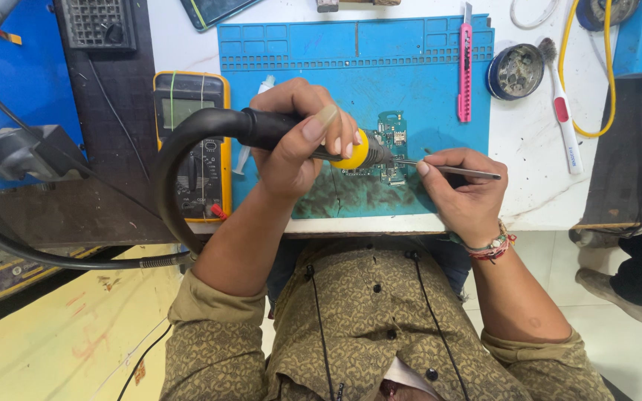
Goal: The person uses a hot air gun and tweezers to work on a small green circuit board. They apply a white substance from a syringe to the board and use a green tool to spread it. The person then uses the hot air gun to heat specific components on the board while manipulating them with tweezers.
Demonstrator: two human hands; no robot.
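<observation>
The head camera looked down on a blue silicone work mat [291, 89] where a small green circuit board [391, 141] lay near the mat's front edge, between the two hands. The left hand [299, 137] was wrapped closed around the black handle of a hot-air rework wand [276, 128], its yellow collar and metal nozzle aimed at the board's lower part from close above; whether the nozzle touched could not be told. The right hand [466, 197] pinched a pair of metal tweezers [451, 169] between thumb and fingers, the tips reaching in to the board just beside the nozzle. To do this well, the nozzle would best be kept hovering rather than pressing, the heat confined to the one spot, and the tweezers steady so that nothing nearby is nudged. The board looked bare and densely populated, with silver shielded parts and a notched outline; the mat beneath it was darkly scorched. A yellow-cased multimeter [191, 111] lay left of the mat, a pink utility knife [465, 70] on its right edge, and a round tin [516, 71] and a white brush [562, 111] beyond.
</observation>
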